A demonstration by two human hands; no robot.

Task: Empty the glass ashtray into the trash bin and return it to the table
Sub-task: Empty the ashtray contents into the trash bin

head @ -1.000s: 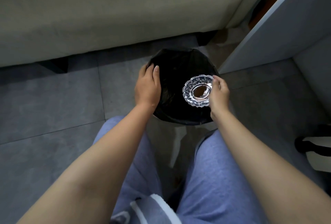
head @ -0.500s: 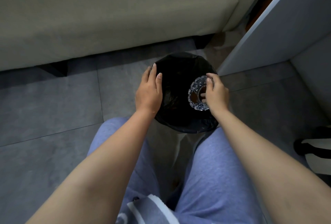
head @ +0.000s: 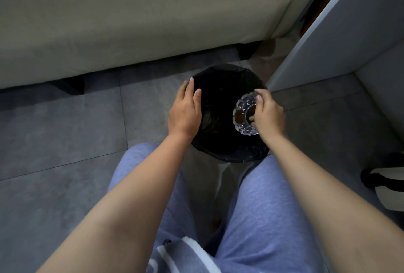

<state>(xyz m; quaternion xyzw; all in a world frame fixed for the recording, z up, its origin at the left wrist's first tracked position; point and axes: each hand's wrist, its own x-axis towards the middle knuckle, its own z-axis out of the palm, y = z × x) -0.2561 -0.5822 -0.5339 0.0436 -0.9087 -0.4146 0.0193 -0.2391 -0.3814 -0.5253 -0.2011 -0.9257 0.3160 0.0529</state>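
A round trash bin lined with a black bag stands on the floor between my knees and a sofa. My right hand grips the cut-glass ashtray by its right rim, over the bin's right side. The ashtray is tipped toward the left, its hollow showing brown residue. My left hand rests on the bin's left rim, fingers together over the bag's edge.
A beige sofa fills the far side, with dark legs on grey floor tiles. A grey cabinet panel rises at the right. A white bag with black straps lies at the right edge. My blue-trousered legs flank the bin.
The ashtray went from lying flat over the bin to tipped on its side. My right hand turned with it. The left hand stayed on the rim.
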